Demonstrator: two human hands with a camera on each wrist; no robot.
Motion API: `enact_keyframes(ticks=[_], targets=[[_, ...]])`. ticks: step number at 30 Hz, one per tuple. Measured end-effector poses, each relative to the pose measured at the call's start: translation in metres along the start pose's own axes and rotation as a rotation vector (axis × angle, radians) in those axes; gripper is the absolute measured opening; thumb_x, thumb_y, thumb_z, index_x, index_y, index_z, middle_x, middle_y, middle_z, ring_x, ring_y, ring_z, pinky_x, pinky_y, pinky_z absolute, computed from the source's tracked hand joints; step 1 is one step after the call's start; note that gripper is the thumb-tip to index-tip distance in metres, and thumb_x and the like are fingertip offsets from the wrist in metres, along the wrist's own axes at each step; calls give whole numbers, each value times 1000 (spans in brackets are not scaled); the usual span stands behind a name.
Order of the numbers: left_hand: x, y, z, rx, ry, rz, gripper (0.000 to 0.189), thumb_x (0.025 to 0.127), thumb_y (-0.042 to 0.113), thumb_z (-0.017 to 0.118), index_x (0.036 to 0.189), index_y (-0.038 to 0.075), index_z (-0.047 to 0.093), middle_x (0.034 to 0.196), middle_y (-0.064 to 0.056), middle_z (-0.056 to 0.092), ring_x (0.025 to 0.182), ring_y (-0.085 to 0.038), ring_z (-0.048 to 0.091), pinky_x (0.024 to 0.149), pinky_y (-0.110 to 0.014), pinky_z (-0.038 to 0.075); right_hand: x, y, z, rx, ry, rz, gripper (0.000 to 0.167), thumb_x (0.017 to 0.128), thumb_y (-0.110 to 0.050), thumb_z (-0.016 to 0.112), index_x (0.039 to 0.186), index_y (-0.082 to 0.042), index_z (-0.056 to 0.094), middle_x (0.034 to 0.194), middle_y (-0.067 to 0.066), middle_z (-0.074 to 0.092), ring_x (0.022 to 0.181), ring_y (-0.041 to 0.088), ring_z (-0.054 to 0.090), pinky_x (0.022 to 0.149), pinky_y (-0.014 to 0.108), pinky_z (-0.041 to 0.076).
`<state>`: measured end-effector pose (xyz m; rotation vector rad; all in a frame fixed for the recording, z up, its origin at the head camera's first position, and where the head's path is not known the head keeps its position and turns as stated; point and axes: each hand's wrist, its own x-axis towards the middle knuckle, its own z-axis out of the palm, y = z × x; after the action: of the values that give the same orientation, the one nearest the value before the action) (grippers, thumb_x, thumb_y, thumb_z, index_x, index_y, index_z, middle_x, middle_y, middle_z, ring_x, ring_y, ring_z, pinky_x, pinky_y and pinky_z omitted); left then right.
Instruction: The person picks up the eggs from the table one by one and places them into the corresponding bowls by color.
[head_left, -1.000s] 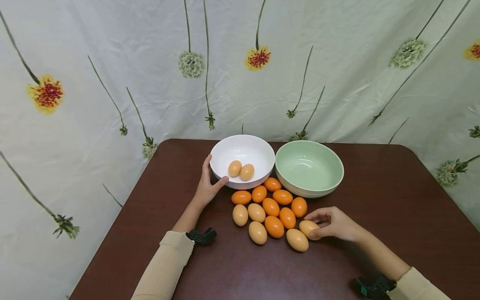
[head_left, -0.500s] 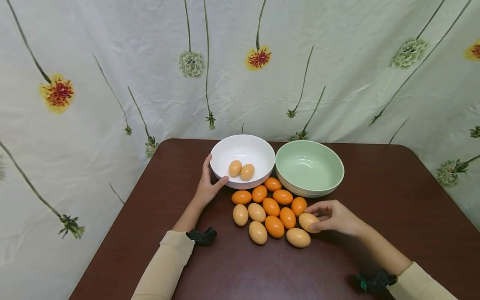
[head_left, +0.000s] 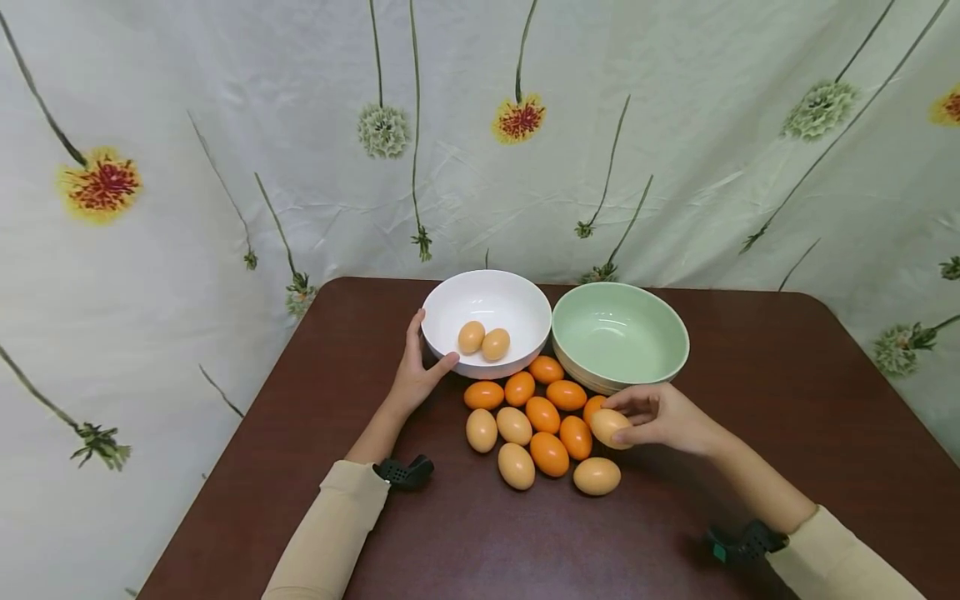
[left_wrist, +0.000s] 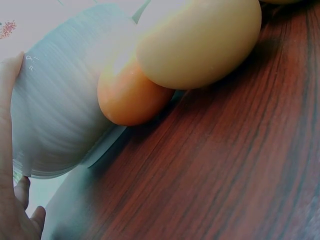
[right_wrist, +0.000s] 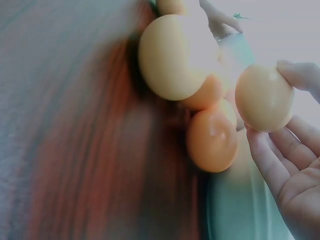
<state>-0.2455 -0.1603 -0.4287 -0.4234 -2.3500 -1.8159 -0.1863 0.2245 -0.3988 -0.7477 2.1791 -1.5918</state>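
My left hand (head_left: 412, 379) rests spread against the near left side of a white bowl (head_left: 483, 292), thumb at the front rim. In the left wrist view, the thumb lies along the bowl's ribbed outer wall (left_wrist: 60, 100). Two light brown eggs (head_left: 495, 344) sit inside this bowl. My right hand (head_left: 671, 418) pinches another light brown egg (head_left: 610, 428) between thumb and fingers; the right wrist view shows the pinched egg (right_wrist: 262, 97) closely. In the head view it partly hides an orange egg (head_left: 592, 407) behind it.
To the right of the white bowl stands a green bowl (head_left: 622, 333). Several orange eggs (head_left: 550, 453) and light brown eggs (head_left: 597, 477) lie clustered on the dark red-brown table (head_left: 480, 550) before the bowls. A flowered cloth (head_left: 675, 142) hangs behind the table.
My right hand has moved away from me with the light brown egg, toward the green bowl. A neighbouring light brown egg has turned slightly on the table. The left hand stays on the white bowl.
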Motion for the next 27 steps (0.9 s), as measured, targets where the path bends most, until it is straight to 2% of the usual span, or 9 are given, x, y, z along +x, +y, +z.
enact_keyframes(ticks=[4,10,14,18,23,27], targets=[[1,0,0,6,0,-5,91,90,15,66,153,-1,3,160,-21,4,147,-31,10,117,-44,10,6,-5,-1,-15,-4,-7,40,80,0,77,115,13,62,108,22,67,93,13,67,79,30,56],[2,0,0,5,-2,-4,92,89,12,67,153,-2,3,160,-21,4,147,-33,10,117,-45,11,15,-13,-2,25,-25,-2,41,81,2,75,116,16,60,109,20,66,93,15,68,78,32,56],[7,-19,0,9,7,1,92,89,13,67,155,2,3,161,-17,4,147,-29,9,117,-44,10,21,-19,-3,41,-35,5,42,81,2,75,117,17,59,110,21,65,92,18,69,77,33,57],[10,-36,0,23,24,23,95,90,25,70,156,6,4,162,-13,4,147,-26,10,118,-43,10,28,-24,-3,30,-30,13,42,80,0,76,117,15,61,110,23,64,91,20,69,77,33,57],[8,-40,2,4,49,75,103,86,47,70,156,7,5,161,-15,6,147,-28,11,117,-44,11,38,-29,-4,-17,-14,12,41,80,-2,78,116,10,64,110,18,66,95,17,68,82,31,55],[7,-40,3,1,53,88,104,86,50,70,155,7,6,161,-16,7,147,-30,11,117,-45,10,47,-32,-5,-41,-7,6,41,79,-3,79,115,9,65,110,15,68,96,16,66,84,31,54]])
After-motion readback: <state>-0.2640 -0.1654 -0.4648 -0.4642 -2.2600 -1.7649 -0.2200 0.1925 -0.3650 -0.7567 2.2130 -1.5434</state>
